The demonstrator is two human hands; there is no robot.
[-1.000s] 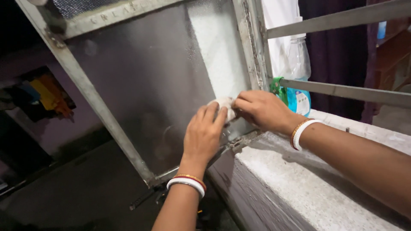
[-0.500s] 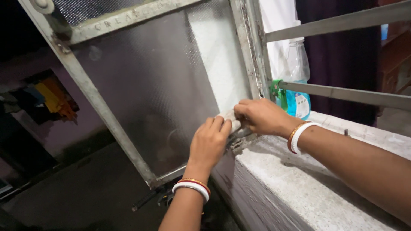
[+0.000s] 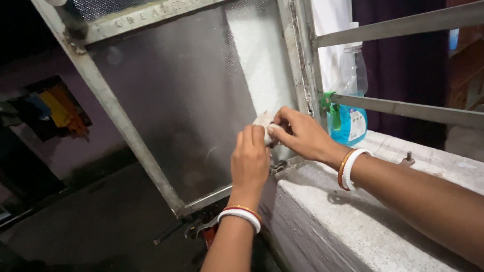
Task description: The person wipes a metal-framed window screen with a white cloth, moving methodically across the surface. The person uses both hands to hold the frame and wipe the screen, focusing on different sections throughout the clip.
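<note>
Both hands, left hand point(image 3: 249, 158) and right hand point(image 3: 297, 133), pinch a white cloth point(image 3: 263, 120) against the glass pane point(image 3: 186, 100).

A small pale cloth point(image 3: 263, 120), off-white and crumpled into a wad, is pressed against the lower right part of a frosted window pane point(image 3: 186, 100). Only a bit of it shows, since fingers cover most of it from both sides. The pane is textured, grey and translucent, with a brighter patch along its right edge. It sits in a worn, pale metal frame point(image 3: 108, 108) whose paint is scuffed and stained. The whole sash stands swung open and appears tilted in the view, its lower corner low at the left and its hinged side at the right, next to a speckled stone sill point(image 3: 353, 216).
</note>
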